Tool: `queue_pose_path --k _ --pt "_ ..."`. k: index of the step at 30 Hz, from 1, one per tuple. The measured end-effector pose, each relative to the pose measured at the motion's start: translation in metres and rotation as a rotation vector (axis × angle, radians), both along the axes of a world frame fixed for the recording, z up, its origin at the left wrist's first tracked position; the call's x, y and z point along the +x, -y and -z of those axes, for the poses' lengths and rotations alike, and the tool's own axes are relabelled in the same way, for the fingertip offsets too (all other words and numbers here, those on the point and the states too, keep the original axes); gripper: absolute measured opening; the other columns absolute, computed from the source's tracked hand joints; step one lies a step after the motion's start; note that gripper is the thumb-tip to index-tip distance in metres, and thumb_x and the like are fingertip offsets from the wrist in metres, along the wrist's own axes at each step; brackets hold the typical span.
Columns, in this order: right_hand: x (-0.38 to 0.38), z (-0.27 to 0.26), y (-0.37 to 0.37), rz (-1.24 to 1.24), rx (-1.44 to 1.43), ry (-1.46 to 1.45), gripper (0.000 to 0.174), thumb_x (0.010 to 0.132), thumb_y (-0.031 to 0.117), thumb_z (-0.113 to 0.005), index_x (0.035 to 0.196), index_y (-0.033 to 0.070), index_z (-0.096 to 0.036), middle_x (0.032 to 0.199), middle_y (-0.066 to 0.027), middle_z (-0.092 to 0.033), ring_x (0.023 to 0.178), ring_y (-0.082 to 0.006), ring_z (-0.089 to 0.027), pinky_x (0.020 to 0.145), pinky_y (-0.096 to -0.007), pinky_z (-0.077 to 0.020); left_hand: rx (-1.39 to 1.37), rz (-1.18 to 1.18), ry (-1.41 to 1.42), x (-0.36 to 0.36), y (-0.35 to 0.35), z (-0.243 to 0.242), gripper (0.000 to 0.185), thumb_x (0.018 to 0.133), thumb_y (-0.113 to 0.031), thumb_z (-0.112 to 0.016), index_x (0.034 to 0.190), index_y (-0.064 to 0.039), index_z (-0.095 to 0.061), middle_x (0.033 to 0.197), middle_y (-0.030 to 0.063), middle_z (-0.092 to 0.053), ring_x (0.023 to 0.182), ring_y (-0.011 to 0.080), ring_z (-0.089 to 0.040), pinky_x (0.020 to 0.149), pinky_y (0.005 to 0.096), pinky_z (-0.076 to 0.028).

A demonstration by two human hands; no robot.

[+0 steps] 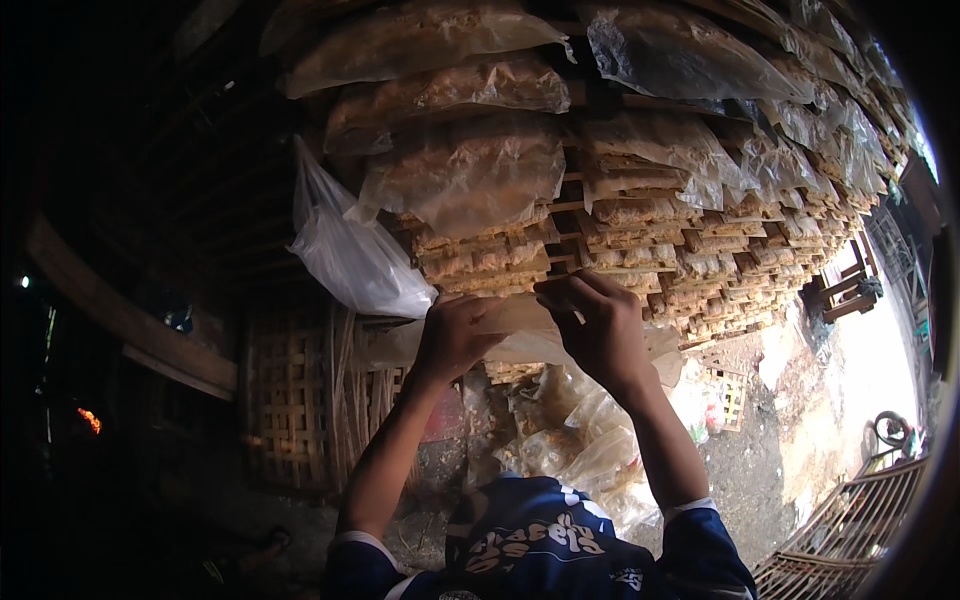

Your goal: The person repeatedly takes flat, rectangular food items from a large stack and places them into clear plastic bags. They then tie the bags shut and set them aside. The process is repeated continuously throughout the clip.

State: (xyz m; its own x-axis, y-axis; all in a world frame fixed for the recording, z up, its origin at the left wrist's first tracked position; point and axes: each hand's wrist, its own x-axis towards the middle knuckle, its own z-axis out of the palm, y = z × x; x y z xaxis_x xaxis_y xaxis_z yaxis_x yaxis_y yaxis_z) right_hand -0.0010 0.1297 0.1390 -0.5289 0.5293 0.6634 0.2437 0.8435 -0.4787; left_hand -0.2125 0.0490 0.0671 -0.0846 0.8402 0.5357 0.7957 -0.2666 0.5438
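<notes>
Both my hands are raised in front of a tall rack. My left hand (456,336) pinches one side of a translucent plastic sheet (517,319), and my right hand (604,326) grips the other side. The sheet is stretched between them and hangs below my fingers. Just beyond it, rows of pale, crumbly slabs (484,262) lie on wooden slats. More plastic sheeting (465,176) covers the rows higher up. A white plastic bag (352,251) hangs left of my left hand.
Crumpled plastic sheets (585,442) lie in a heap below my hands. A woven bamboo panel (289,405) stands at the left, near a wooden beam (135,315). A slatted bamboo rack (847,517) is at the lower right. Fire (89,420) glows at far left.
</notes>
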Motion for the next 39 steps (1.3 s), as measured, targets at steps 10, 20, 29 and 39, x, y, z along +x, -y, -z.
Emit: queue_pose_path --k 10,20,29,39 --pt "0.023 -0.03 0.004 -0.081 -0.043 -0.146 0.014 0.081 -0.002 -0.069 0.09 0.007 -0.073 0.081 -0.0095 -0.069 0.07 -0.0279 -0.069 0.062 -0.0364 -0.0541 -0.166 -0.16 -0.208 -0.009 0.012 0.068 0.026 0.078 -0.025 -0.083 0.096 -0.009 -0.072 0.07 0.0086 -0.066 0.07 0.0313 -0.066 0.102 0.0459 -0.042" --pt "0.119 -0.08 -0.029 0.369 -0.031 -0.094 0.008 0.088 0.006 -0.073 0.095 0.004 -0.076 0.081 -0.0095 -0.073 0.066 -0.0182 -0.07 0.064 -0.0306 -0.0533 -0.463 -0.18 -0.231 -0.046 0.032 0.103 0.03 0.081 -0.043 -0.078 0.099 -0.019 -0.076 0.078 0.0072 -0.072 0.08 0.0246 -0.07 0.097 0.0447 -0.041" --pt "0.116 -0.047 -0.011 0.198 -0.115 0.014 0.006 0.085 0.004 -0.072 0.09 0.005 -0.074 0.084 -0.0092 -0.074 0.067 -0.0217 -0.071 0.062 -0.0342 -0.0555 -0.092 0.144 -0.015 0.057 -0.008 0.029 0.064 0.074 -0.049 -0.083 0.119 -0.006 -0.068 0.113 0.0154 -0.071 0.106 0.0307 -0.067 0.104 0.0444 -0.042" --pt "0.15 -0.084 -0.002 0.393 -0.059 -0.081 0.011 0.082 0.001 -0.077 0.092 0.006 -0.076 0.083 -0.008 -0.074 0.067 -0.0142 -0.07 0.058 -0.0269 -0.0538 -0.213 0.135 -0.022 0.076 -0.056 0.112 0.046 0.074 -0.033 -0.084 0.107 -0.003 -0.074 0.084 0.0212 -0.071 0.082 0.0401 -0.067 0.081 0.0435 -0.053"
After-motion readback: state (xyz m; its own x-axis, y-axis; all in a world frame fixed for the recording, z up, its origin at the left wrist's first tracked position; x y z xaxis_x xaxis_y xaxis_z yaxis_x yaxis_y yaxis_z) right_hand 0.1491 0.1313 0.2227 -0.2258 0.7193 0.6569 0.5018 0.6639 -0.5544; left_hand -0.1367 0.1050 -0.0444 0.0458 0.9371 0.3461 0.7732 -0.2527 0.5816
